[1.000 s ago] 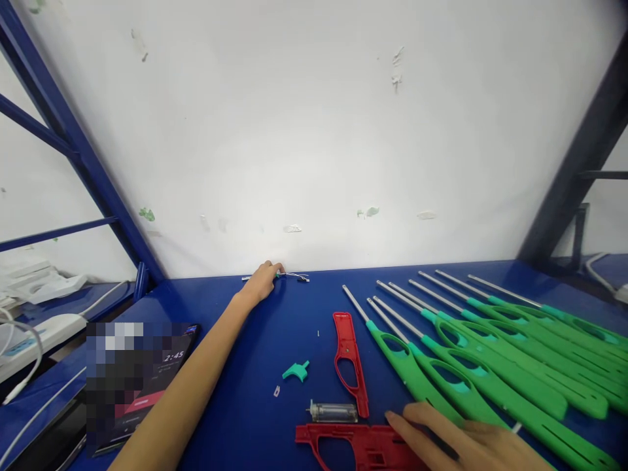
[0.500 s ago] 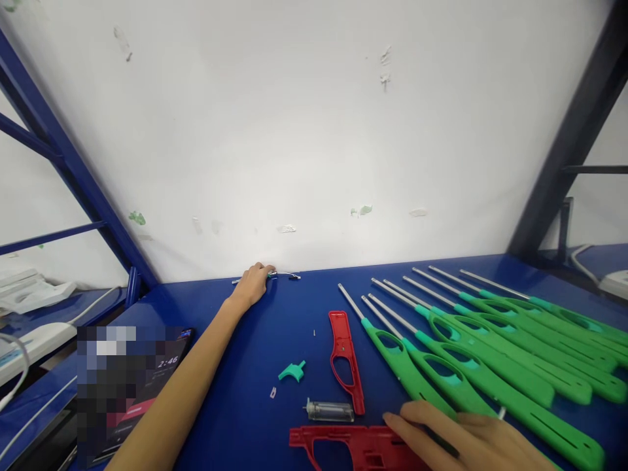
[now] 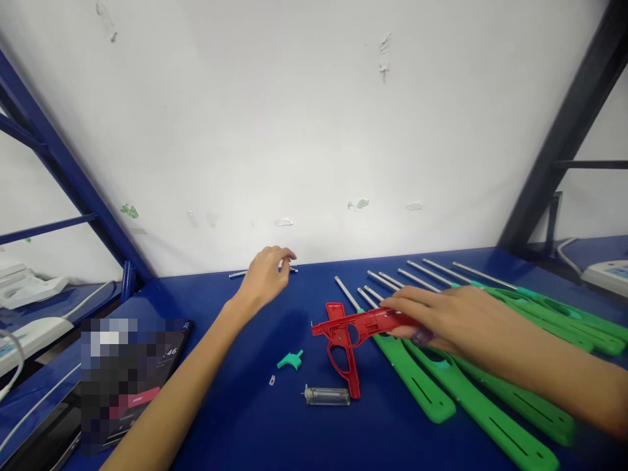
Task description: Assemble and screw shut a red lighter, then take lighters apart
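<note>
My right hand [image 3: 436, 314] is closed around one half of a red lighter handle [image 3: 360, 325], held up off the table. Underneath it lies another red handle half [image 3: 352, 366]. My left hand [image 3: 269, 275] is near the wall with bent fingers, thumb and forefinger apart, and nothing visible in it. Behind that hand a thin metal lighter tube [image 3: 238, 274] with a dark end piece lies at the table's back edge, its middle hidden. In front are a teal trigger [image 3: 292, 360], a small pale clip [image 3: 271, 380] and a clear fuel tank [image 3: 327, 396].
Several green stick lighters [image 3: 417, 379] lie fanned out on the right of the blue table [image 3: 235, 418], partly under my right forearm. A phone [image 3: 167, 373] with a blurred screen is at the left. A white wall [image 3: 318, 131] and blue frame posts [image 3: 103, 190] stand behind.
My right hand has picked up the nearer red handle half and carried it forward over the other one. My left hand has come away from the metal tube, rising slightly rightward.
</note>
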Demonstrator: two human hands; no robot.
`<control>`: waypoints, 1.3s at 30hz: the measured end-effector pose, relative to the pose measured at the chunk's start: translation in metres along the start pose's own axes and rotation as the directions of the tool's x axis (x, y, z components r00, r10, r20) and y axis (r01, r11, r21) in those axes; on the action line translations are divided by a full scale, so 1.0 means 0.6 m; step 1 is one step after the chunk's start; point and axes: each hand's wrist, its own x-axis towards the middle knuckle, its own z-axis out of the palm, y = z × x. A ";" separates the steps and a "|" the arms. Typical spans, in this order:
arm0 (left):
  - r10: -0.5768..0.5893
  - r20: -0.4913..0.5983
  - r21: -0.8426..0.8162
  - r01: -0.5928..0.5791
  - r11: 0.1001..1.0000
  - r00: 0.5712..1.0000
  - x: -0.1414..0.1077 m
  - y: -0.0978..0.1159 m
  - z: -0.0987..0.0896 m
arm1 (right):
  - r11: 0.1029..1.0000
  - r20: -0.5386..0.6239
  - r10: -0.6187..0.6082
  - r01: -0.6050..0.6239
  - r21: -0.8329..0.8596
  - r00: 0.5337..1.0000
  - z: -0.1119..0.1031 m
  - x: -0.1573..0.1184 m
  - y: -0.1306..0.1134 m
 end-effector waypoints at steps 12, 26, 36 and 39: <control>0.292 0.658 -0.639 0.310 0.704 0.694 -0.052 0.077 -0.016 | 0.944 0.117 -0.219 0.241 -0.227 0.969 -0.017 0.114 -0.011; 0.102 0.651 -0.686 0.526 0.504 0.752 -0.048 0.070 0.002 | 0.994 0.136 -0.009 0.024 -0.110 0.991 -0.017 0.153 0.014; -0.189 0.587 -0.408 0.489 0.771 0.788 -0.054 0.077 0.010 | 0.970 0.472 -0.225 0.152 0.189 0.853 0.001 0.137 -0.028; -0.207 0.566 -0.352 0.461 0.814 0.798 -0.055 0.082 0.015 | 0.982 0.499 -0.169 0.104 0.156 0.850 0.007 0.137 -0.032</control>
